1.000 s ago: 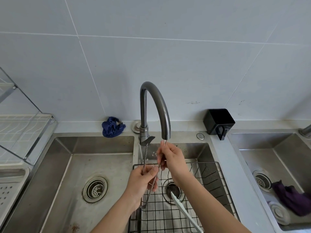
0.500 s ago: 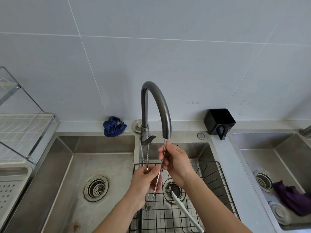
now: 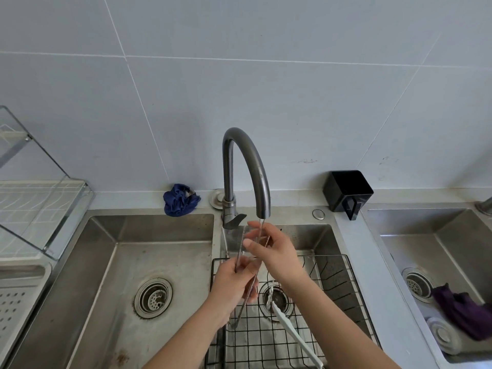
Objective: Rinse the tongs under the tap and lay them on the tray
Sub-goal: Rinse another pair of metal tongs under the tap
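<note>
Grey wall tiles backed a steel counter with three basins. At far left a glass-sided drying rack stood above a white perforated tray, both cut off by the frame edge. A blue cloth lay bunched on the ledge behind the left basin. The tap arched over the middle basin, where a black wire basket held a white utensil. Above that basket the left hand was curled round the middle of the metal tongs, their bend pointing down below the fist and their arms rising toward the spout. The right hand pinched one upper arm in the thin stream. A black holder stood on the ledge further right, and a purple cloth lay in the right basin. The tongs' tips were hard to make out against steel and water, and the utensil's lower end ran out of frame.
</note>
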`<state>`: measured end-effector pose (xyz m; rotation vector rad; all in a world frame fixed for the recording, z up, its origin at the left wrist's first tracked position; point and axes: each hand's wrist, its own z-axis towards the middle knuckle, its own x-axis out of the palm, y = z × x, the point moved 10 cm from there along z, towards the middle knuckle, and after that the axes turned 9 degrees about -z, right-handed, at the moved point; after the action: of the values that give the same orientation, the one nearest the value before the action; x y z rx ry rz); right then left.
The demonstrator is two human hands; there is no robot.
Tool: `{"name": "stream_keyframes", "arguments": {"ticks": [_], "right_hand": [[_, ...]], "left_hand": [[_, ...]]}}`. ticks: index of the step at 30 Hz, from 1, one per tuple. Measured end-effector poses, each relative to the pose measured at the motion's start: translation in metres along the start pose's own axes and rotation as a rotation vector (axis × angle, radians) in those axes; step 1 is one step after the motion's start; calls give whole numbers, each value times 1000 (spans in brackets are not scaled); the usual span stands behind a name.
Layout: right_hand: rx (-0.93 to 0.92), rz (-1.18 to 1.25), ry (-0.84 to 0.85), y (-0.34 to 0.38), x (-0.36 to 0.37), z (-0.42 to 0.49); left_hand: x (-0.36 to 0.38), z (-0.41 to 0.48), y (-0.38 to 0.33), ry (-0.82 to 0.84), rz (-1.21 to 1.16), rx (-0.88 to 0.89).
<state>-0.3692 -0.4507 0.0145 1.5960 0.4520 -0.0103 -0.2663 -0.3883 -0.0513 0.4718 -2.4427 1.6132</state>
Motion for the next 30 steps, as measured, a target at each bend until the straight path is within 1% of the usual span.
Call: {"name": "stream_keyframes", "arguments": {"ticks": [2, 4, 6, 9, 11, 13, 15, 17, 18, 20, 21, 23, 24, 26, 28, 30], "right_hand": [[54, 43, -5, -1, -1, 2], [78, 65, -94, -2, -12, 5], [90, 67, -137, -4, -19, 8], [61, 174, -80, -1, -16, 7], [17, 140, -45, 6, -15, 6], [1, 113, -80, 11, -22, 6], [37, 168, -88, 10, -23, 6], [97, 253, -61, 1, -16, 0], [118, 255, -50, -5, -12, -5], [163, 181, -31, -19, -4, -18], [191, 152, -15, -29, 1, -25], [243, 173, 34, -44, 13, -38], [244, 179, 60, -47, 18, -43], [187, 157, 93, -45, 22, -46], [174, 106, 29, -49, 15, -46], [185, -58, -104, -55, -2, -44]], "left_hand": [[6, 1, 0, 47, 54, -19], [13, -1, -3, 98, 107, -16], [18, -1, -5, 116, 147, 0], [15, 1, -6, 101, 151, 20], [14, 0, -5, 121, 152, 32], [16, -2, -3, 140, 153, 47], [14, -1, -6, 79, 99, 90], [4, 3, -13, -47, -18, 127], [-1, 5, -16, -103, -69, 133], [-5, 9, -20, -155, -148, 120], [-3, 12, -19, -153, -184, 95], [7, 17, -14, -116, -251, 12], [11, 18, -13, -106, -268, -20], [19, 22, -17, -101, -238, -18], [26, 28, -27, -101, -211, 18], [29, 36, -41, -121, -226, 69]]}}
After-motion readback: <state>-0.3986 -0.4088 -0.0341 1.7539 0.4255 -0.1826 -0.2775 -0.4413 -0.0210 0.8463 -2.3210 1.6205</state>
